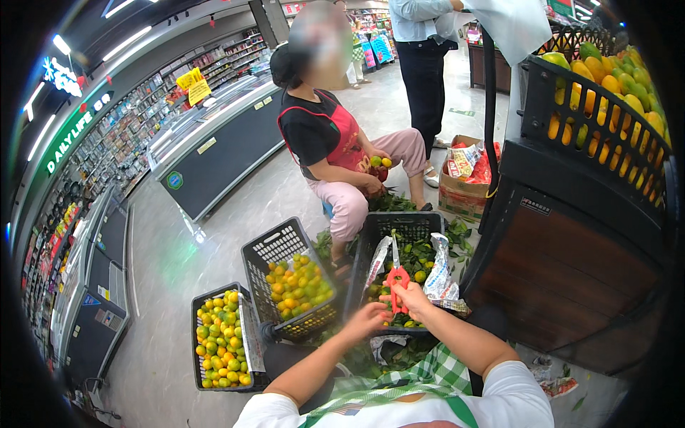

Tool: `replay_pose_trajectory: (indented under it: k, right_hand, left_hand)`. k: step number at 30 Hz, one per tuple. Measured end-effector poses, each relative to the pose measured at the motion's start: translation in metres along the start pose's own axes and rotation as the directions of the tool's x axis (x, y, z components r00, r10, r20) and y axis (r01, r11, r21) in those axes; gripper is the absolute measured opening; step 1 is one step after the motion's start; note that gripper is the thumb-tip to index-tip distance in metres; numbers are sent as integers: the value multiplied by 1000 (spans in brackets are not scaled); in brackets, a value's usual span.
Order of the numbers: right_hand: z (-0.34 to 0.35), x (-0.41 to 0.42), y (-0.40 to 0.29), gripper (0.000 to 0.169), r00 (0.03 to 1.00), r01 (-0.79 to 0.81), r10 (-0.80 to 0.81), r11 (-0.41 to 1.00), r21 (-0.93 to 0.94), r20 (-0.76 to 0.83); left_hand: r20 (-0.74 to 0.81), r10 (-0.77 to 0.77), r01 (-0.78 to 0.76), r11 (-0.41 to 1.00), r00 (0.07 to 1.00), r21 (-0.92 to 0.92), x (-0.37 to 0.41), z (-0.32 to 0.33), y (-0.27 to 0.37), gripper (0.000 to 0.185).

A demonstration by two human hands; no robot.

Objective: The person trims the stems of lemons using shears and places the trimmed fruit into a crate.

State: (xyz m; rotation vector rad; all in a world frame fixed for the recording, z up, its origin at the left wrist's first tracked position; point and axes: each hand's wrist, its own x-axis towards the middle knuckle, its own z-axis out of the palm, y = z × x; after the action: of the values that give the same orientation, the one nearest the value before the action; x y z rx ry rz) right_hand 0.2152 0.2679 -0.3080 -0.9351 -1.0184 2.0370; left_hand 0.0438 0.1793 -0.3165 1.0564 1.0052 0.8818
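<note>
My right hand (411, 299) grips a pair of red-handled scissors (396, 278), blades pointing away from me over a black plastic crate (357, 267). In that crate lie green and yellowish citrus fruits (419, 276) among leafy stems (409, 251), with printed paper (440, 267) along the sides. Close beside the red handles is my left hand (369, 318), its fingers slightly bent and apart, with no fruit visible in it. To the left, a tilted black crate (257, 267) holds loose citrus fruits (297, 283) without leaves.
Another crate (195, 342) of citrus stands farther left. Facing me, a seated person (326, 139) holds fruits (381, 161) and dark scissors. A cardboard box (463, 195) stands behind; a mango display (604, 117) rises on the right. Cut leaves (461, 235) litter the floor. Another person (423, 80) stands beyond.
</note>
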Motion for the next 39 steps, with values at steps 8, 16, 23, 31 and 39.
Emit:
replay_pose_trajectory:
  k: [8,16,23,31,39]
  right_hand:
    - [10,-4,11,36,989,-105,101,994,40,105]
    - [-4,-8,-12,35,928,-207,197,978,-3,317]
    - [8,-14,-8,42,887,-178,62,960,216,458]
    - [-3,5,5,41,901,-209,64,931,299,430]
    - [-16,-2,-14,19,989,-126,120,990,66,89]
  left_hand:
    - [-90,58,-55,998,994,40,13,25,-27,17]
    - [-88,-23,21,1000,996,-17,-9,9,16,15]
    - [-68,-61,49,984,996,-169,-2,33,15,11]
    - [-155,55,-44,997,986,70,8,17,-24,30]
    - [-154,387,-172,685,909,708,2,-27,-46,32]
